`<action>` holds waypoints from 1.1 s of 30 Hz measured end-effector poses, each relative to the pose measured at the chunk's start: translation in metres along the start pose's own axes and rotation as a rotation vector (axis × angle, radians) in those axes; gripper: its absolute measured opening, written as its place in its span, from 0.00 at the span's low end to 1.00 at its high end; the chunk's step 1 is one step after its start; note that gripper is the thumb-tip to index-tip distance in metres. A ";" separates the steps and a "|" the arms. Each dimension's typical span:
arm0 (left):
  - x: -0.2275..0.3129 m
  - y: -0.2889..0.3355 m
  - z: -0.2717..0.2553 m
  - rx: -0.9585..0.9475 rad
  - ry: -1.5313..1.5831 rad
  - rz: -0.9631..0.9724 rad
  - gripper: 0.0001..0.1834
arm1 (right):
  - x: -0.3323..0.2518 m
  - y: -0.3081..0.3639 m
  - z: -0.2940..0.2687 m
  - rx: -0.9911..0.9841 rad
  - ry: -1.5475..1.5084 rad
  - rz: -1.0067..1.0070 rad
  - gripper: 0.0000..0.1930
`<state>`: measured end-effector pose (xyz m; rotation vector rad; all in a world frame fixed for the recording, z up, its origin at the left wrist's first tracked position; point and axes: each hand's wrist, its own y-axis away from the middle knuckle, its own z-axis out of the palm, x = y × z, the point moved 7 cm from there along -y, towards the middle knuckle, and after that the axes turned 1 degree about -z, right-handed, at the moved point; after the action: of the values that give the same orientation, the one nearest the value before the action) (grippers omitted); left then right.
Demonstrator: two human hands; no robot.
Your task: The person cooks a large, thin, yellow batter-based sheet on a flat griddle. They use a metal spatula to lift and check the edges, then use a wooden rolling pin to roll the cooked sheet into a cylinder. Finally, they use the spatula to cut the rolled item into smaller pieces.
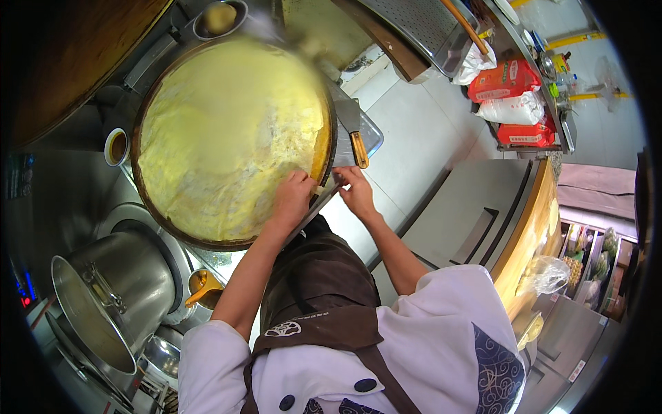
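A large round yellow pancake [227,138] nearly fills the round griddle [140,183], leaving a browner strip at its right side. At the near right rim, the fingertips of my left hand [293,199] are bent and pinch the pancake's edge. Just outside the rim, my right hand [356,193] has thumb and fingers drawn together; what they hold, if anything, is too small to make out. A narrow dark grey strip [318,205] runs between my hands, and I cannot tell whether it is a tool or the counter's edge. A wide spatula [358,148] with a wooden handle lies beyond my right hand.
Left of the griddle stands a small cup of brown liquid [118,147]. A tall steel pot [124,276] and an orange-handled ladle [204,288] are at the lower left. A grey cabinet [469,214] lies right, with red and white bags [510,109] on a shelf beyond.
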<state>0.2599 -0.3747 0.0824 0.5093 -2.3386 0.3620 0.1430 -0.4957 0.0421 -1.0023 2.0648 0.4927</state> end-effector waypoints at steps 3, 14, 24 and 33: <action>0.000 -0.003 -0.001 0.014 -0.029 -0.002 0.08 | 0.006 0.001 0.012 -0.011 0.043 0.083 0.20; -0.005 0.002 -0.015 0.083 0.040 -0.065 0.10 | -0.006 0.022 -0.015 -0.196 -0.351 0.287 0.05; -0.006 0.023 -0.020 0.196 0.260 -0.335 0.12 | -0.054 0.003 -0.018 -0.299 -0.901 0.719 0.19; -0.009 0.010 -0.006 0.193 0.207 -0.348 0.11 | -0.046 -0.076 -0.006 -0.120 -1.621 0.902 0.28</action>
<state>0.2649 -0.3609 0.0798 0.9113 -1.9794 0.4519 0.2183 -0.5239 0.0815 0.4339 0.7967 1.2973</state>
